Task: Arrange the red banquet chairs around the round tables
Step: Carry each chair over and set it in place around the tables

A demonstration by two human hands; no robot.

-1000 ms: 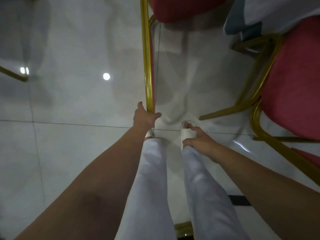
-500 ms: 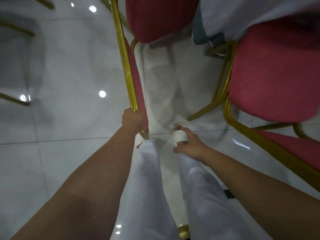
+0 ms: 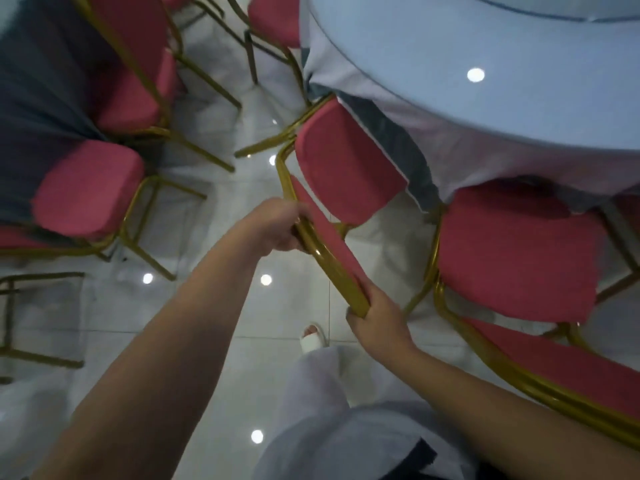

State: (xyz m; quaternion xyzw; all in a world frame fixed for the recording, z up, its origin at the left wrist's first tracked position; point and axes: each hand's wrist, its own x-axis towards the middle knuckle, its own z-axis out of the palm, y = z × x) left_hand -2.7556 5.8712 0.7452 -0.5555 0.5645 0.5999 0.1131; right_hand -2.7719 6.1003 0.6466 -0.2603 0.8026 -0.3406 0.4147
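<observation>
Here, the left hand [image 3: 278,226] and the right hand [image 3: 380,323] both grip the backrest of a red padded banquet chair with a gold tubular frame [image 3: 346,161]. The left fingers [image 3: 300,212] curl tightly round the gold rail near its upper bend. The right hand wraps the same rail lower down, at the end nearest the person. The chair stands at the edge of a round worktop draped in pale cloth [image 3: 485,84], its seat reaching up to the hanging cloth and its back turned toward the person. Just beside it on the right stands a second red banquet chair [image 3: 516,261], its seat partly under the cloth. Across the aisle on the left, two more red chairs with gold legs [image 3: 86,188] face a dark-draped table [image 3: 31,98]. Everything stands on a glossy pale tiled floor [image 3: 194,306] dotted with reflected lamps. Below the right hand, a white trouser leg [image 3: 311,393] and a white sandal [image 3: 313,337] show.
</observation>
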